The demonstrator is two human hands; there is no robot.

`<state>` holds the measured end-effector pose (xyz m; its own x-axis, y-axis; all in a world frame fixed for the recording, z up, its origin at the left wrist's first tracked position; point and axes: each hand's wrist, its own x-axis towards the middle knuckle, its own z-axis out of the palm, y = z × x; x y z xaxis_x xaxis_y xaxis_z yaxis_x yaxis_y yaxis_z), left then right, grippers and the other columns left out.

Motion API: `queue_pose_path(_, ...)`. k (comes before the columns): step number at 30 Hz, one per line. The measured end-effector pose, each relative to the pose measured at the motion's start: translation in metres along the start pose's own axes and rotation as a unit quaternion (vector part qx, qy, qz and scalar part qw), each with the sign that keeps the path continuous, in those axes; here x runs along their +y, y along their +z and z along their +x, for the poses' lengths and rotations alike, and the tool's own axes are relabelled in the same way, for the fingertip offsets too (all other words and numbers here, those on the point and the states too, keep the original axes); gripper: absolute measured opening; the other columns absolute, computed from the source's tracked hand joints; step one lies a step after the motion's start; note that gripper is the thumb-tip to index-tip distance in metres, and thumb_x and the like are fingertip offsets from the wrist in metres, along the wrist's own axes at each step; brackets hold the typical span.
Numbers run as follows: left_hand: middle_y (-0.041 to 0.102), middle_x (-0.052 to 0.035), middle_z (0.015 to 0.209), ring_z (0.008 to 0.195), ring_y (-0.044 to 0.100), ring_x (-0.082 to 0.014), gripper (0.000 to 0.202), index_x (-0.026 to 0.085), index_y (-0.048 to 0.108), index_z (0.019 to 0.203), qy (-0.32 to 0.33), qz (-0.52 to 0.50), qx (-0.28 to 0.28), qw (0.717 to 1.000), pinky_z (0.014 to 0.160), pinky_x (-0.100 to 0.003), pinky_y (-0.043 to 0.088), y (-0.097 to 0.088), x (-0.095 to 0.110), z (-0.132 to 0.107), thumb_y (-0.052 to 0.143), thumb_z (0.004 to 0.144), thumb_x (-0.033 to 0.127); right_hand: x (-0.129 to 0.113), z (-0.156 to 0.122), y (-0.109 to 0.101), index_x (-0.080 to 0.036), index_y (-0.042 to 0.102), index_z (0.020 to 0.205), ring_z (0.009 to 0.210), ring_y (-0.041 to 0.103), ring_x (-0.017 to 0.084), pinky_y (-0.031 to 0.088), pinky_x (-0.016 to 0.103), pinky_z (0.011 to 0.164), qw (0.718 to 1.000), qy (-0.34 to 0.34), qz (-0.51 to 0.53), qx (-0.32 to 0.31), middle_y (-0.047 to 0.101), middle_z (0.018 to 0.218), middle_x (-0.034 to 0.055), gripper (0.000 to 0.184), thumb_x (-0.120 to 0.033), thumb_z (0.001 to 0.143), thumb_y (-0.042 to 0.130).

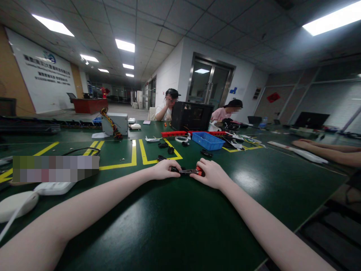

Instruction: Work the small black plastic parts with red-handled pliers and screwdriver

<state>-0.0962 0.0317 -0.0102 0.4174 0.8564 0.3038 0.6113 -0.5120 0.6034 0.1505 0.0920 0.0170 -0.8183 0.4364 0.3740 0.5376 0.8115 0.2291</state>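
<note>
Both my arms stretch forward over a dark green table [175, 222]. My left hand [165, 169] is curled, its fingers closed on a small black part at the tip of a tool. My right hand [211, 174] grips the red-and-black handle of that tool [191, 172], which looks like a screwdriver lying level between the two hands. Several small black parts [166, 147] lie just beyond the hands inside yellow tape lines.
A blue tray [208, 140], red strips [173, 133], a black computer case [191, 116] and a grey power supply [114, 124] stand farther back. White devices [17, 205] lie at the left. Two people sit across; another person's forearms [327, 150] rest at the right.
</note>
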Motion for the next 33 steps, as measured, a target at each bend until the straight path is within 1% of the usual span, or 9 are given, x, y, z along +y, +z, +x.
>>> queue_pose_path(6, 0.065, -0.0047, 0.103, 0.073, 0.052, -0.0123, 0.025, 0.017, 0.068, 0.099, 0.008, -0.005, 0.004, 1.0, 0.06, -0.022, 0.036, 0.001, -0.001, 0.0, 0.066, 0.081, 0.034, 0.008, -0.003, 0.001, -0.02, 0.052, 0.076, 0.071, 0.053, 0.017, 0.033, 0.029, 0.064, 1.0, -0.004, 0.007, -0.008, 0.058, 0.078, 0.0037, 0.041, -0.06, 0.085, 0.048)
queue_pose_path(13, 0.066, -0.0042, 0.104, 0.067, 0.049, -0.0106, 0.026, 0.017, 0.069, 0.099, -0.007, -0.003, 0.001, 1.0, 0.058, -0.022, 0.035, -0.001, 0.005, -0.001, 0.065, 0.081, 0.035, 0.012, -0.003, 0.001, -0.02, 0.053, 0.077, 0.073, 0.054, 0.018, 0.033, 0.03, 0.066, 1.0, 0.003, 0.003, -0.003, 0.06, 0.081, 0.0043, 0.043, -0.062, 0.085, 0.046)
queue_pose_path(19, 0.067, -0.0045, 0.103, 0.066, 0.048, -0.0099, 0.023, 0.016, 0.07, 0.099, 0.006, -0.007, 0.014, 1.0, 0.058, -0.021, 0.035, 0.0, 0.006, -0.002, 0.065, 0.082, 0.032, 0.02, -0.005, 0.003, -0.02, 0.054, 0.078, 0.074, 0.054, 0.018, 0.033, 0.03, 0.065, 0.999, 0.039, -0.006, -0.004, 0.061, 0.083, 0.0046, 0.042, -0.061, 0.086, 0.046)
queue_pose_path(22, 0.064, -0.0061, 0.108, 0.063, 0.046, -0.0082, 0.022, 0.015, 0.07, 0.096, 0.018, -0.019, 0.024, 0.999, 0.055, -0.02, 0.035, 0.001, 0.005, -0.001, 0.066, 0.081, 0.031, 0.023, -0.006, 0.005, -0.02, 0.055, 0.078, 0.073, 0.054, 0.018, 0.034, 0.03, 0.064, 0.998, 0.055, -0.002, -0.012, 0.061, 0.085, 0.0046, 0.043, -0.061, 0.086, 0.045)
queue_pose_path(25, 0.062, -0.008, 0.111, 0.061, 0.045, -0.007, 0.021, 0.014, 0.07, 0.093, 0.034, -0.022, 0.034, 0.999, 0.053, -0.019, 0.036, 0.002, 0.004, -0.001, 0.066, 0.081, 0.031, 0.024, -0.006, 0.01, -0.021, 0.055, 0.078, 0.072, 0.054, 0.018, 0.035, 0.03, 0.063, 0.997, 0.065, 0.012, -0.027, 0.06, 0.085, 0.0042, 0.044, -0.063, 0.086, 0.044)
queue_pose_path(28, 0.06, -0.0081, 0.11, 0.058, 0.044, -0.0058, 0.021, 0.014, 0.07, 0.094, 0.036, -0.02, 0.039, 0.998, 0.053, -0.019, 0.037, 0.002, 0.004, -0.001, 0.067, 0.081, 0.031, 0.023, -0.005, 0.012, -0.021, 0.056, 0.08, 0.073, 0.055, 0.018, 0.037, 0.029, 0.062, 0.996, 0.072, 0.037, -0.033, 0.059, 0.087, 0.0043, 0.044, -0.063, 0.086, 0.043)
queue_pose_path(31, 0.06, -0.0077, 0.11, 0.057, 0.043, -0.005, 0.021, 0.015, 0.07, 0.094, 0.037, -0.021, 0.036, 0.998, 0.052, -0.019, 0.037, 0.002, 0.005, -0.001, 0.067, 0.081, 0.031, 0.025, -0.006, 0.01, -0.023, 0.058, 0.085, 0.078, 0.056, 0.018, 0.04, 0.029, 0.063, 0.993, 0.074, 0.084, -0.033, 0.059, 0.092, 0.0043, 0.041, -0.062, 0.085, 0.046)
queue_pose_path(33, 0.059, -0.0075, 0.11, 0.056, 0.043, -0.005, 0.021, 0.015, 0.07, 0.093, 0.032, -0.016, 0.041, 0.999, 0.053, -0.019, 0.038, 0.002, 0.005, -0.002, 0.067, 0.081, 0.031, 0.03, -0.007, 0.007, -0.023, 0.06, 0.089, 0.083, 0.057, 0.02, 0.042, 0.03, 0.067, 0.99, 0.08, 0.113, -0.034, 0.06, 0.095, 0.0047, 0.041, -0.062, 0.082, 0.05)
